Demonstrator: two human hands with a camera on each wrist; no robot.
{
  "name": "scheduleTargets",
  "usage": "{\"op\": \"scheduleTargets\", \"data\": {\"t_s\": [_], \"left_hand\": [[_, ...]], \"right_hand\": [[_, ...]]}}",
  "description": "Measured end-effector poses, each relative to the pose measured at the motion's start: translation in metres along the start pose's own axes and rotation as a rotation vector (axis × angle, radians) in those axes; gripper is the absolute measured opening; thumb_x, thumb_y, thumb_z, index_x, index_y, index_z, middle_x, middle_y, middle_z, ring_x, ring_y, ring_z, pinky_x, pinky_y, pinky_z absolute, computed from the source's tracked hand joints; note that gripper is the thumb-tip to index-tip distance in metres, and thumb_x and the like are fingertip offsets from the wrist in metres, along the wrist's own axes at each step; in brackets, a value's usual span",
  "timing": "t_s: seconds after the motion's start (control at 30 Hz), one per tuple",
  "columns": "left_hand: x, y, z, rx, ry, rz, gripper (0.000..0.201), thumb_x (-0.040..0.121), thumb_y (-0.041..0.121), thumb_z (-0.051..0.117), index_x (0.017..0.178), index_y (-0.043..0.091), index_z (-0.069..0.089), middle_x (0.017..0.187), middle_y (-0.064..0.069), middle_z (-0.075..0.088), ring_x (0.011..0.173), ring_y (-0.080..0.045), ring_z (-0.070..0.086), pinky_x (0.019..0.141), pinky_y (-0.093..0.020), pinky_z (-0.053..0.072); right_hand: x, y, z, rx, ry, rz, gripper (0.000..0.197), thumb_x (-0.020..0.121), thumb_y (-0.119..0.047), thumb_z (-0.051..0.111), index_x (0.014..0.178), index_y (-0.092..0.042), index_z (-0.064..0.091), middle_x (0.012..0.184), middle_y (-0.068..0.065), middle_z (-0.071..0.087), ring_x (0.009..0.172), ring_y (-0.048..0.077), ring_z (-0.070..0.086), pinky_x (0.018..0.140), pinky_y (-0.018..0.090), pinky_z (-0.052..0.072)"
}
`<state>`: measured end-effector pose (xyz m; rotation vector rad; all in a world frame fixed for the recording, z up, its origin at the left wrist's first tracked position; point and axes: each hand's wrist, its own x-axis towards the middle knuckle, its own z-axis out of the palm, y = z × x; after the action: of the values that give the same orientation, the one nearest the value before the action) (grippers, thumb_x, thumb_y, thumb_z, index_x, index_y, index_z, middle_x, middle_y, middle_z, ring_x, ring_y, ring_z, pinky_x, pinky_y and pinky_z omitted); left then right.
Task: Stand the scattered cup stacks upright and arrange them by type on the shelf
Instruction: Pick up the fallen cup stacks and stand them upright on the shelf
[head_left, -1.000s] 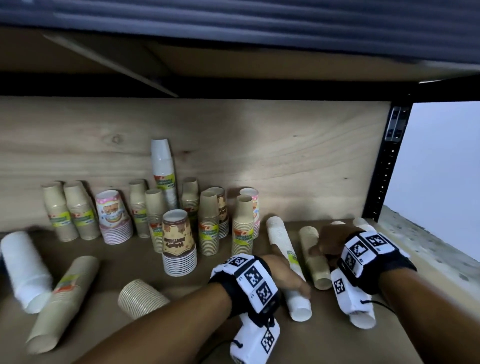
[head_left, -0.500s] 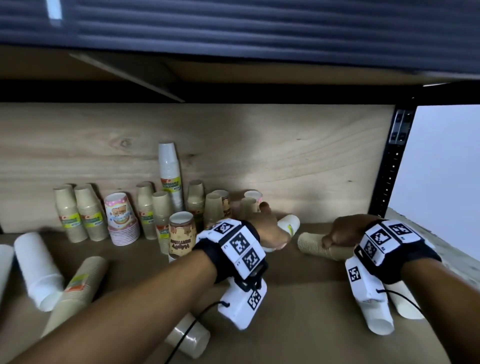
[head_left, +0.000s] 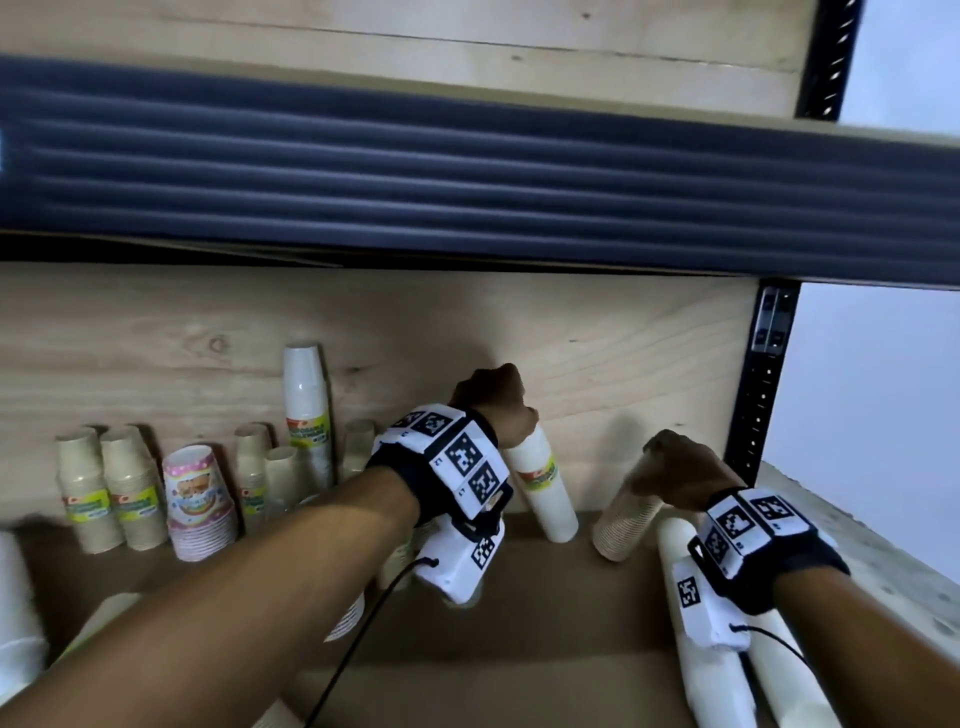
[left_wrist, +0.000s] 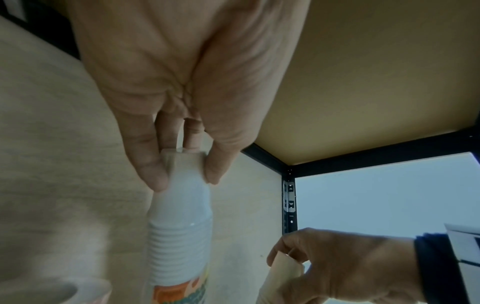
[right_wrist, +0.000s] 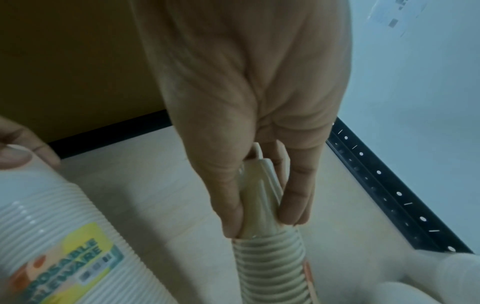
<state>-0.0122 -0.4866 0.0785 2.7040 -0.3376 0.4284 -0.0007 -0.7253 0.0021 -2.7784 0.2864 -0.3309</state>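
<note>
Shelf (head_left: 519, 613): L hand (head_left: 493, 400) grips white stack (head_left: 543, 488), R hand (head_left: 680, 473) tan stack (head_left: 626, 514).

Left hand (head_left: 492, 401) raised, fingers (left_wrist: 153, 164) pinching downward, right hand (head_left: 675, 475) lower, fingers (right_wrist: 228, 207) pinched, both forearms extended forward.

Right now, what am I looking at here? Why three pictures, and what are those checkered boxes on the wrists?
No robot here: a person wears three cameras. The big view comes from the head; the other two look along each hand from the checkered wrist boxes. The left hand pinches the top of a white cup stack, tilted near the back wall. The right hand holds a tan stack by its top, also tilted. More stacks stand on the shelf at left, and white ones lie flat at right.
</note>
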Motion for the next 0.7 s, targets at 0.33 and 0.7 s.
{"op": "scheduleTargets", "data": {"t_s": [0.33,0.7], "left_hand": [[0.031,0.005,0.009,-0.019,0.011,0.033,0.045,0.089,0.039,0.054,0.129,0.019,0.049,0.133,-0.006,0.055,0.121,-0.028,0.052,0.099,-0.037,0.045],[0.033,0.007,0.004,0.001,-0.016,0.068,0.069,0.084,0.033,0.068,0.132,-0.001,0.032,0.131,-0.015,0.053,0.115,-0.033,0.055,0.089,-0.038,0.048]], "right_hand": [[0.020,-0.017,0.013,0.182,-0.011,0.050,0.050,0.069,-0.050,0.076,0.104,-0.022,0.055,0.109,0.004,0.064,0.093,0.025,0.066,0.080,0.035,0.055],[0.038,-0.004,0.016,0.343,-0.223,-0.039,0.059,0.064,-0.019,0.087,0.114,-0.016,0.057,0.098,0.003,0.068,0.077,0.020,0.072,0.074,0.036,0.061]]}}
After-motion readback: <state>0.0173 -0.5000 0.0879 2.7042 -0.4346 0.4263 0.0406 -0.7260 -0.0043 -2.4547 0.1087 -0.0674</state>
